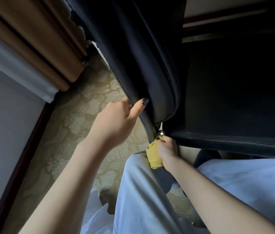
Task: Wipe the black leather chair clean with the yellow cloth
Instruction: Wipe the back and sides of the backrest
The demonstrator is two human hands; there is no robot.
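Observation:
The black leather chair (143, 68) fills the upper middle of the head view, its backrest slanting down to the seat edge (234, 142). My left hand (116, 122) grips the lower left edge of the backrest, thumb on the front face and fingers behind it. My right hand (167, 149) holds the bunched yellow cloth (153, 157) and presses it into the corner where backrest and seat meet. Most of the cloth hangs below my fist.
Patterned beige carpet (76, 125) lies under the chair. A brown curtain (37, 41) and a grey wall with dark skirting (10, 132) stand at the left. My knees in light jeans (138, 191) are close to the seat. Dark furniture fills the upper right.

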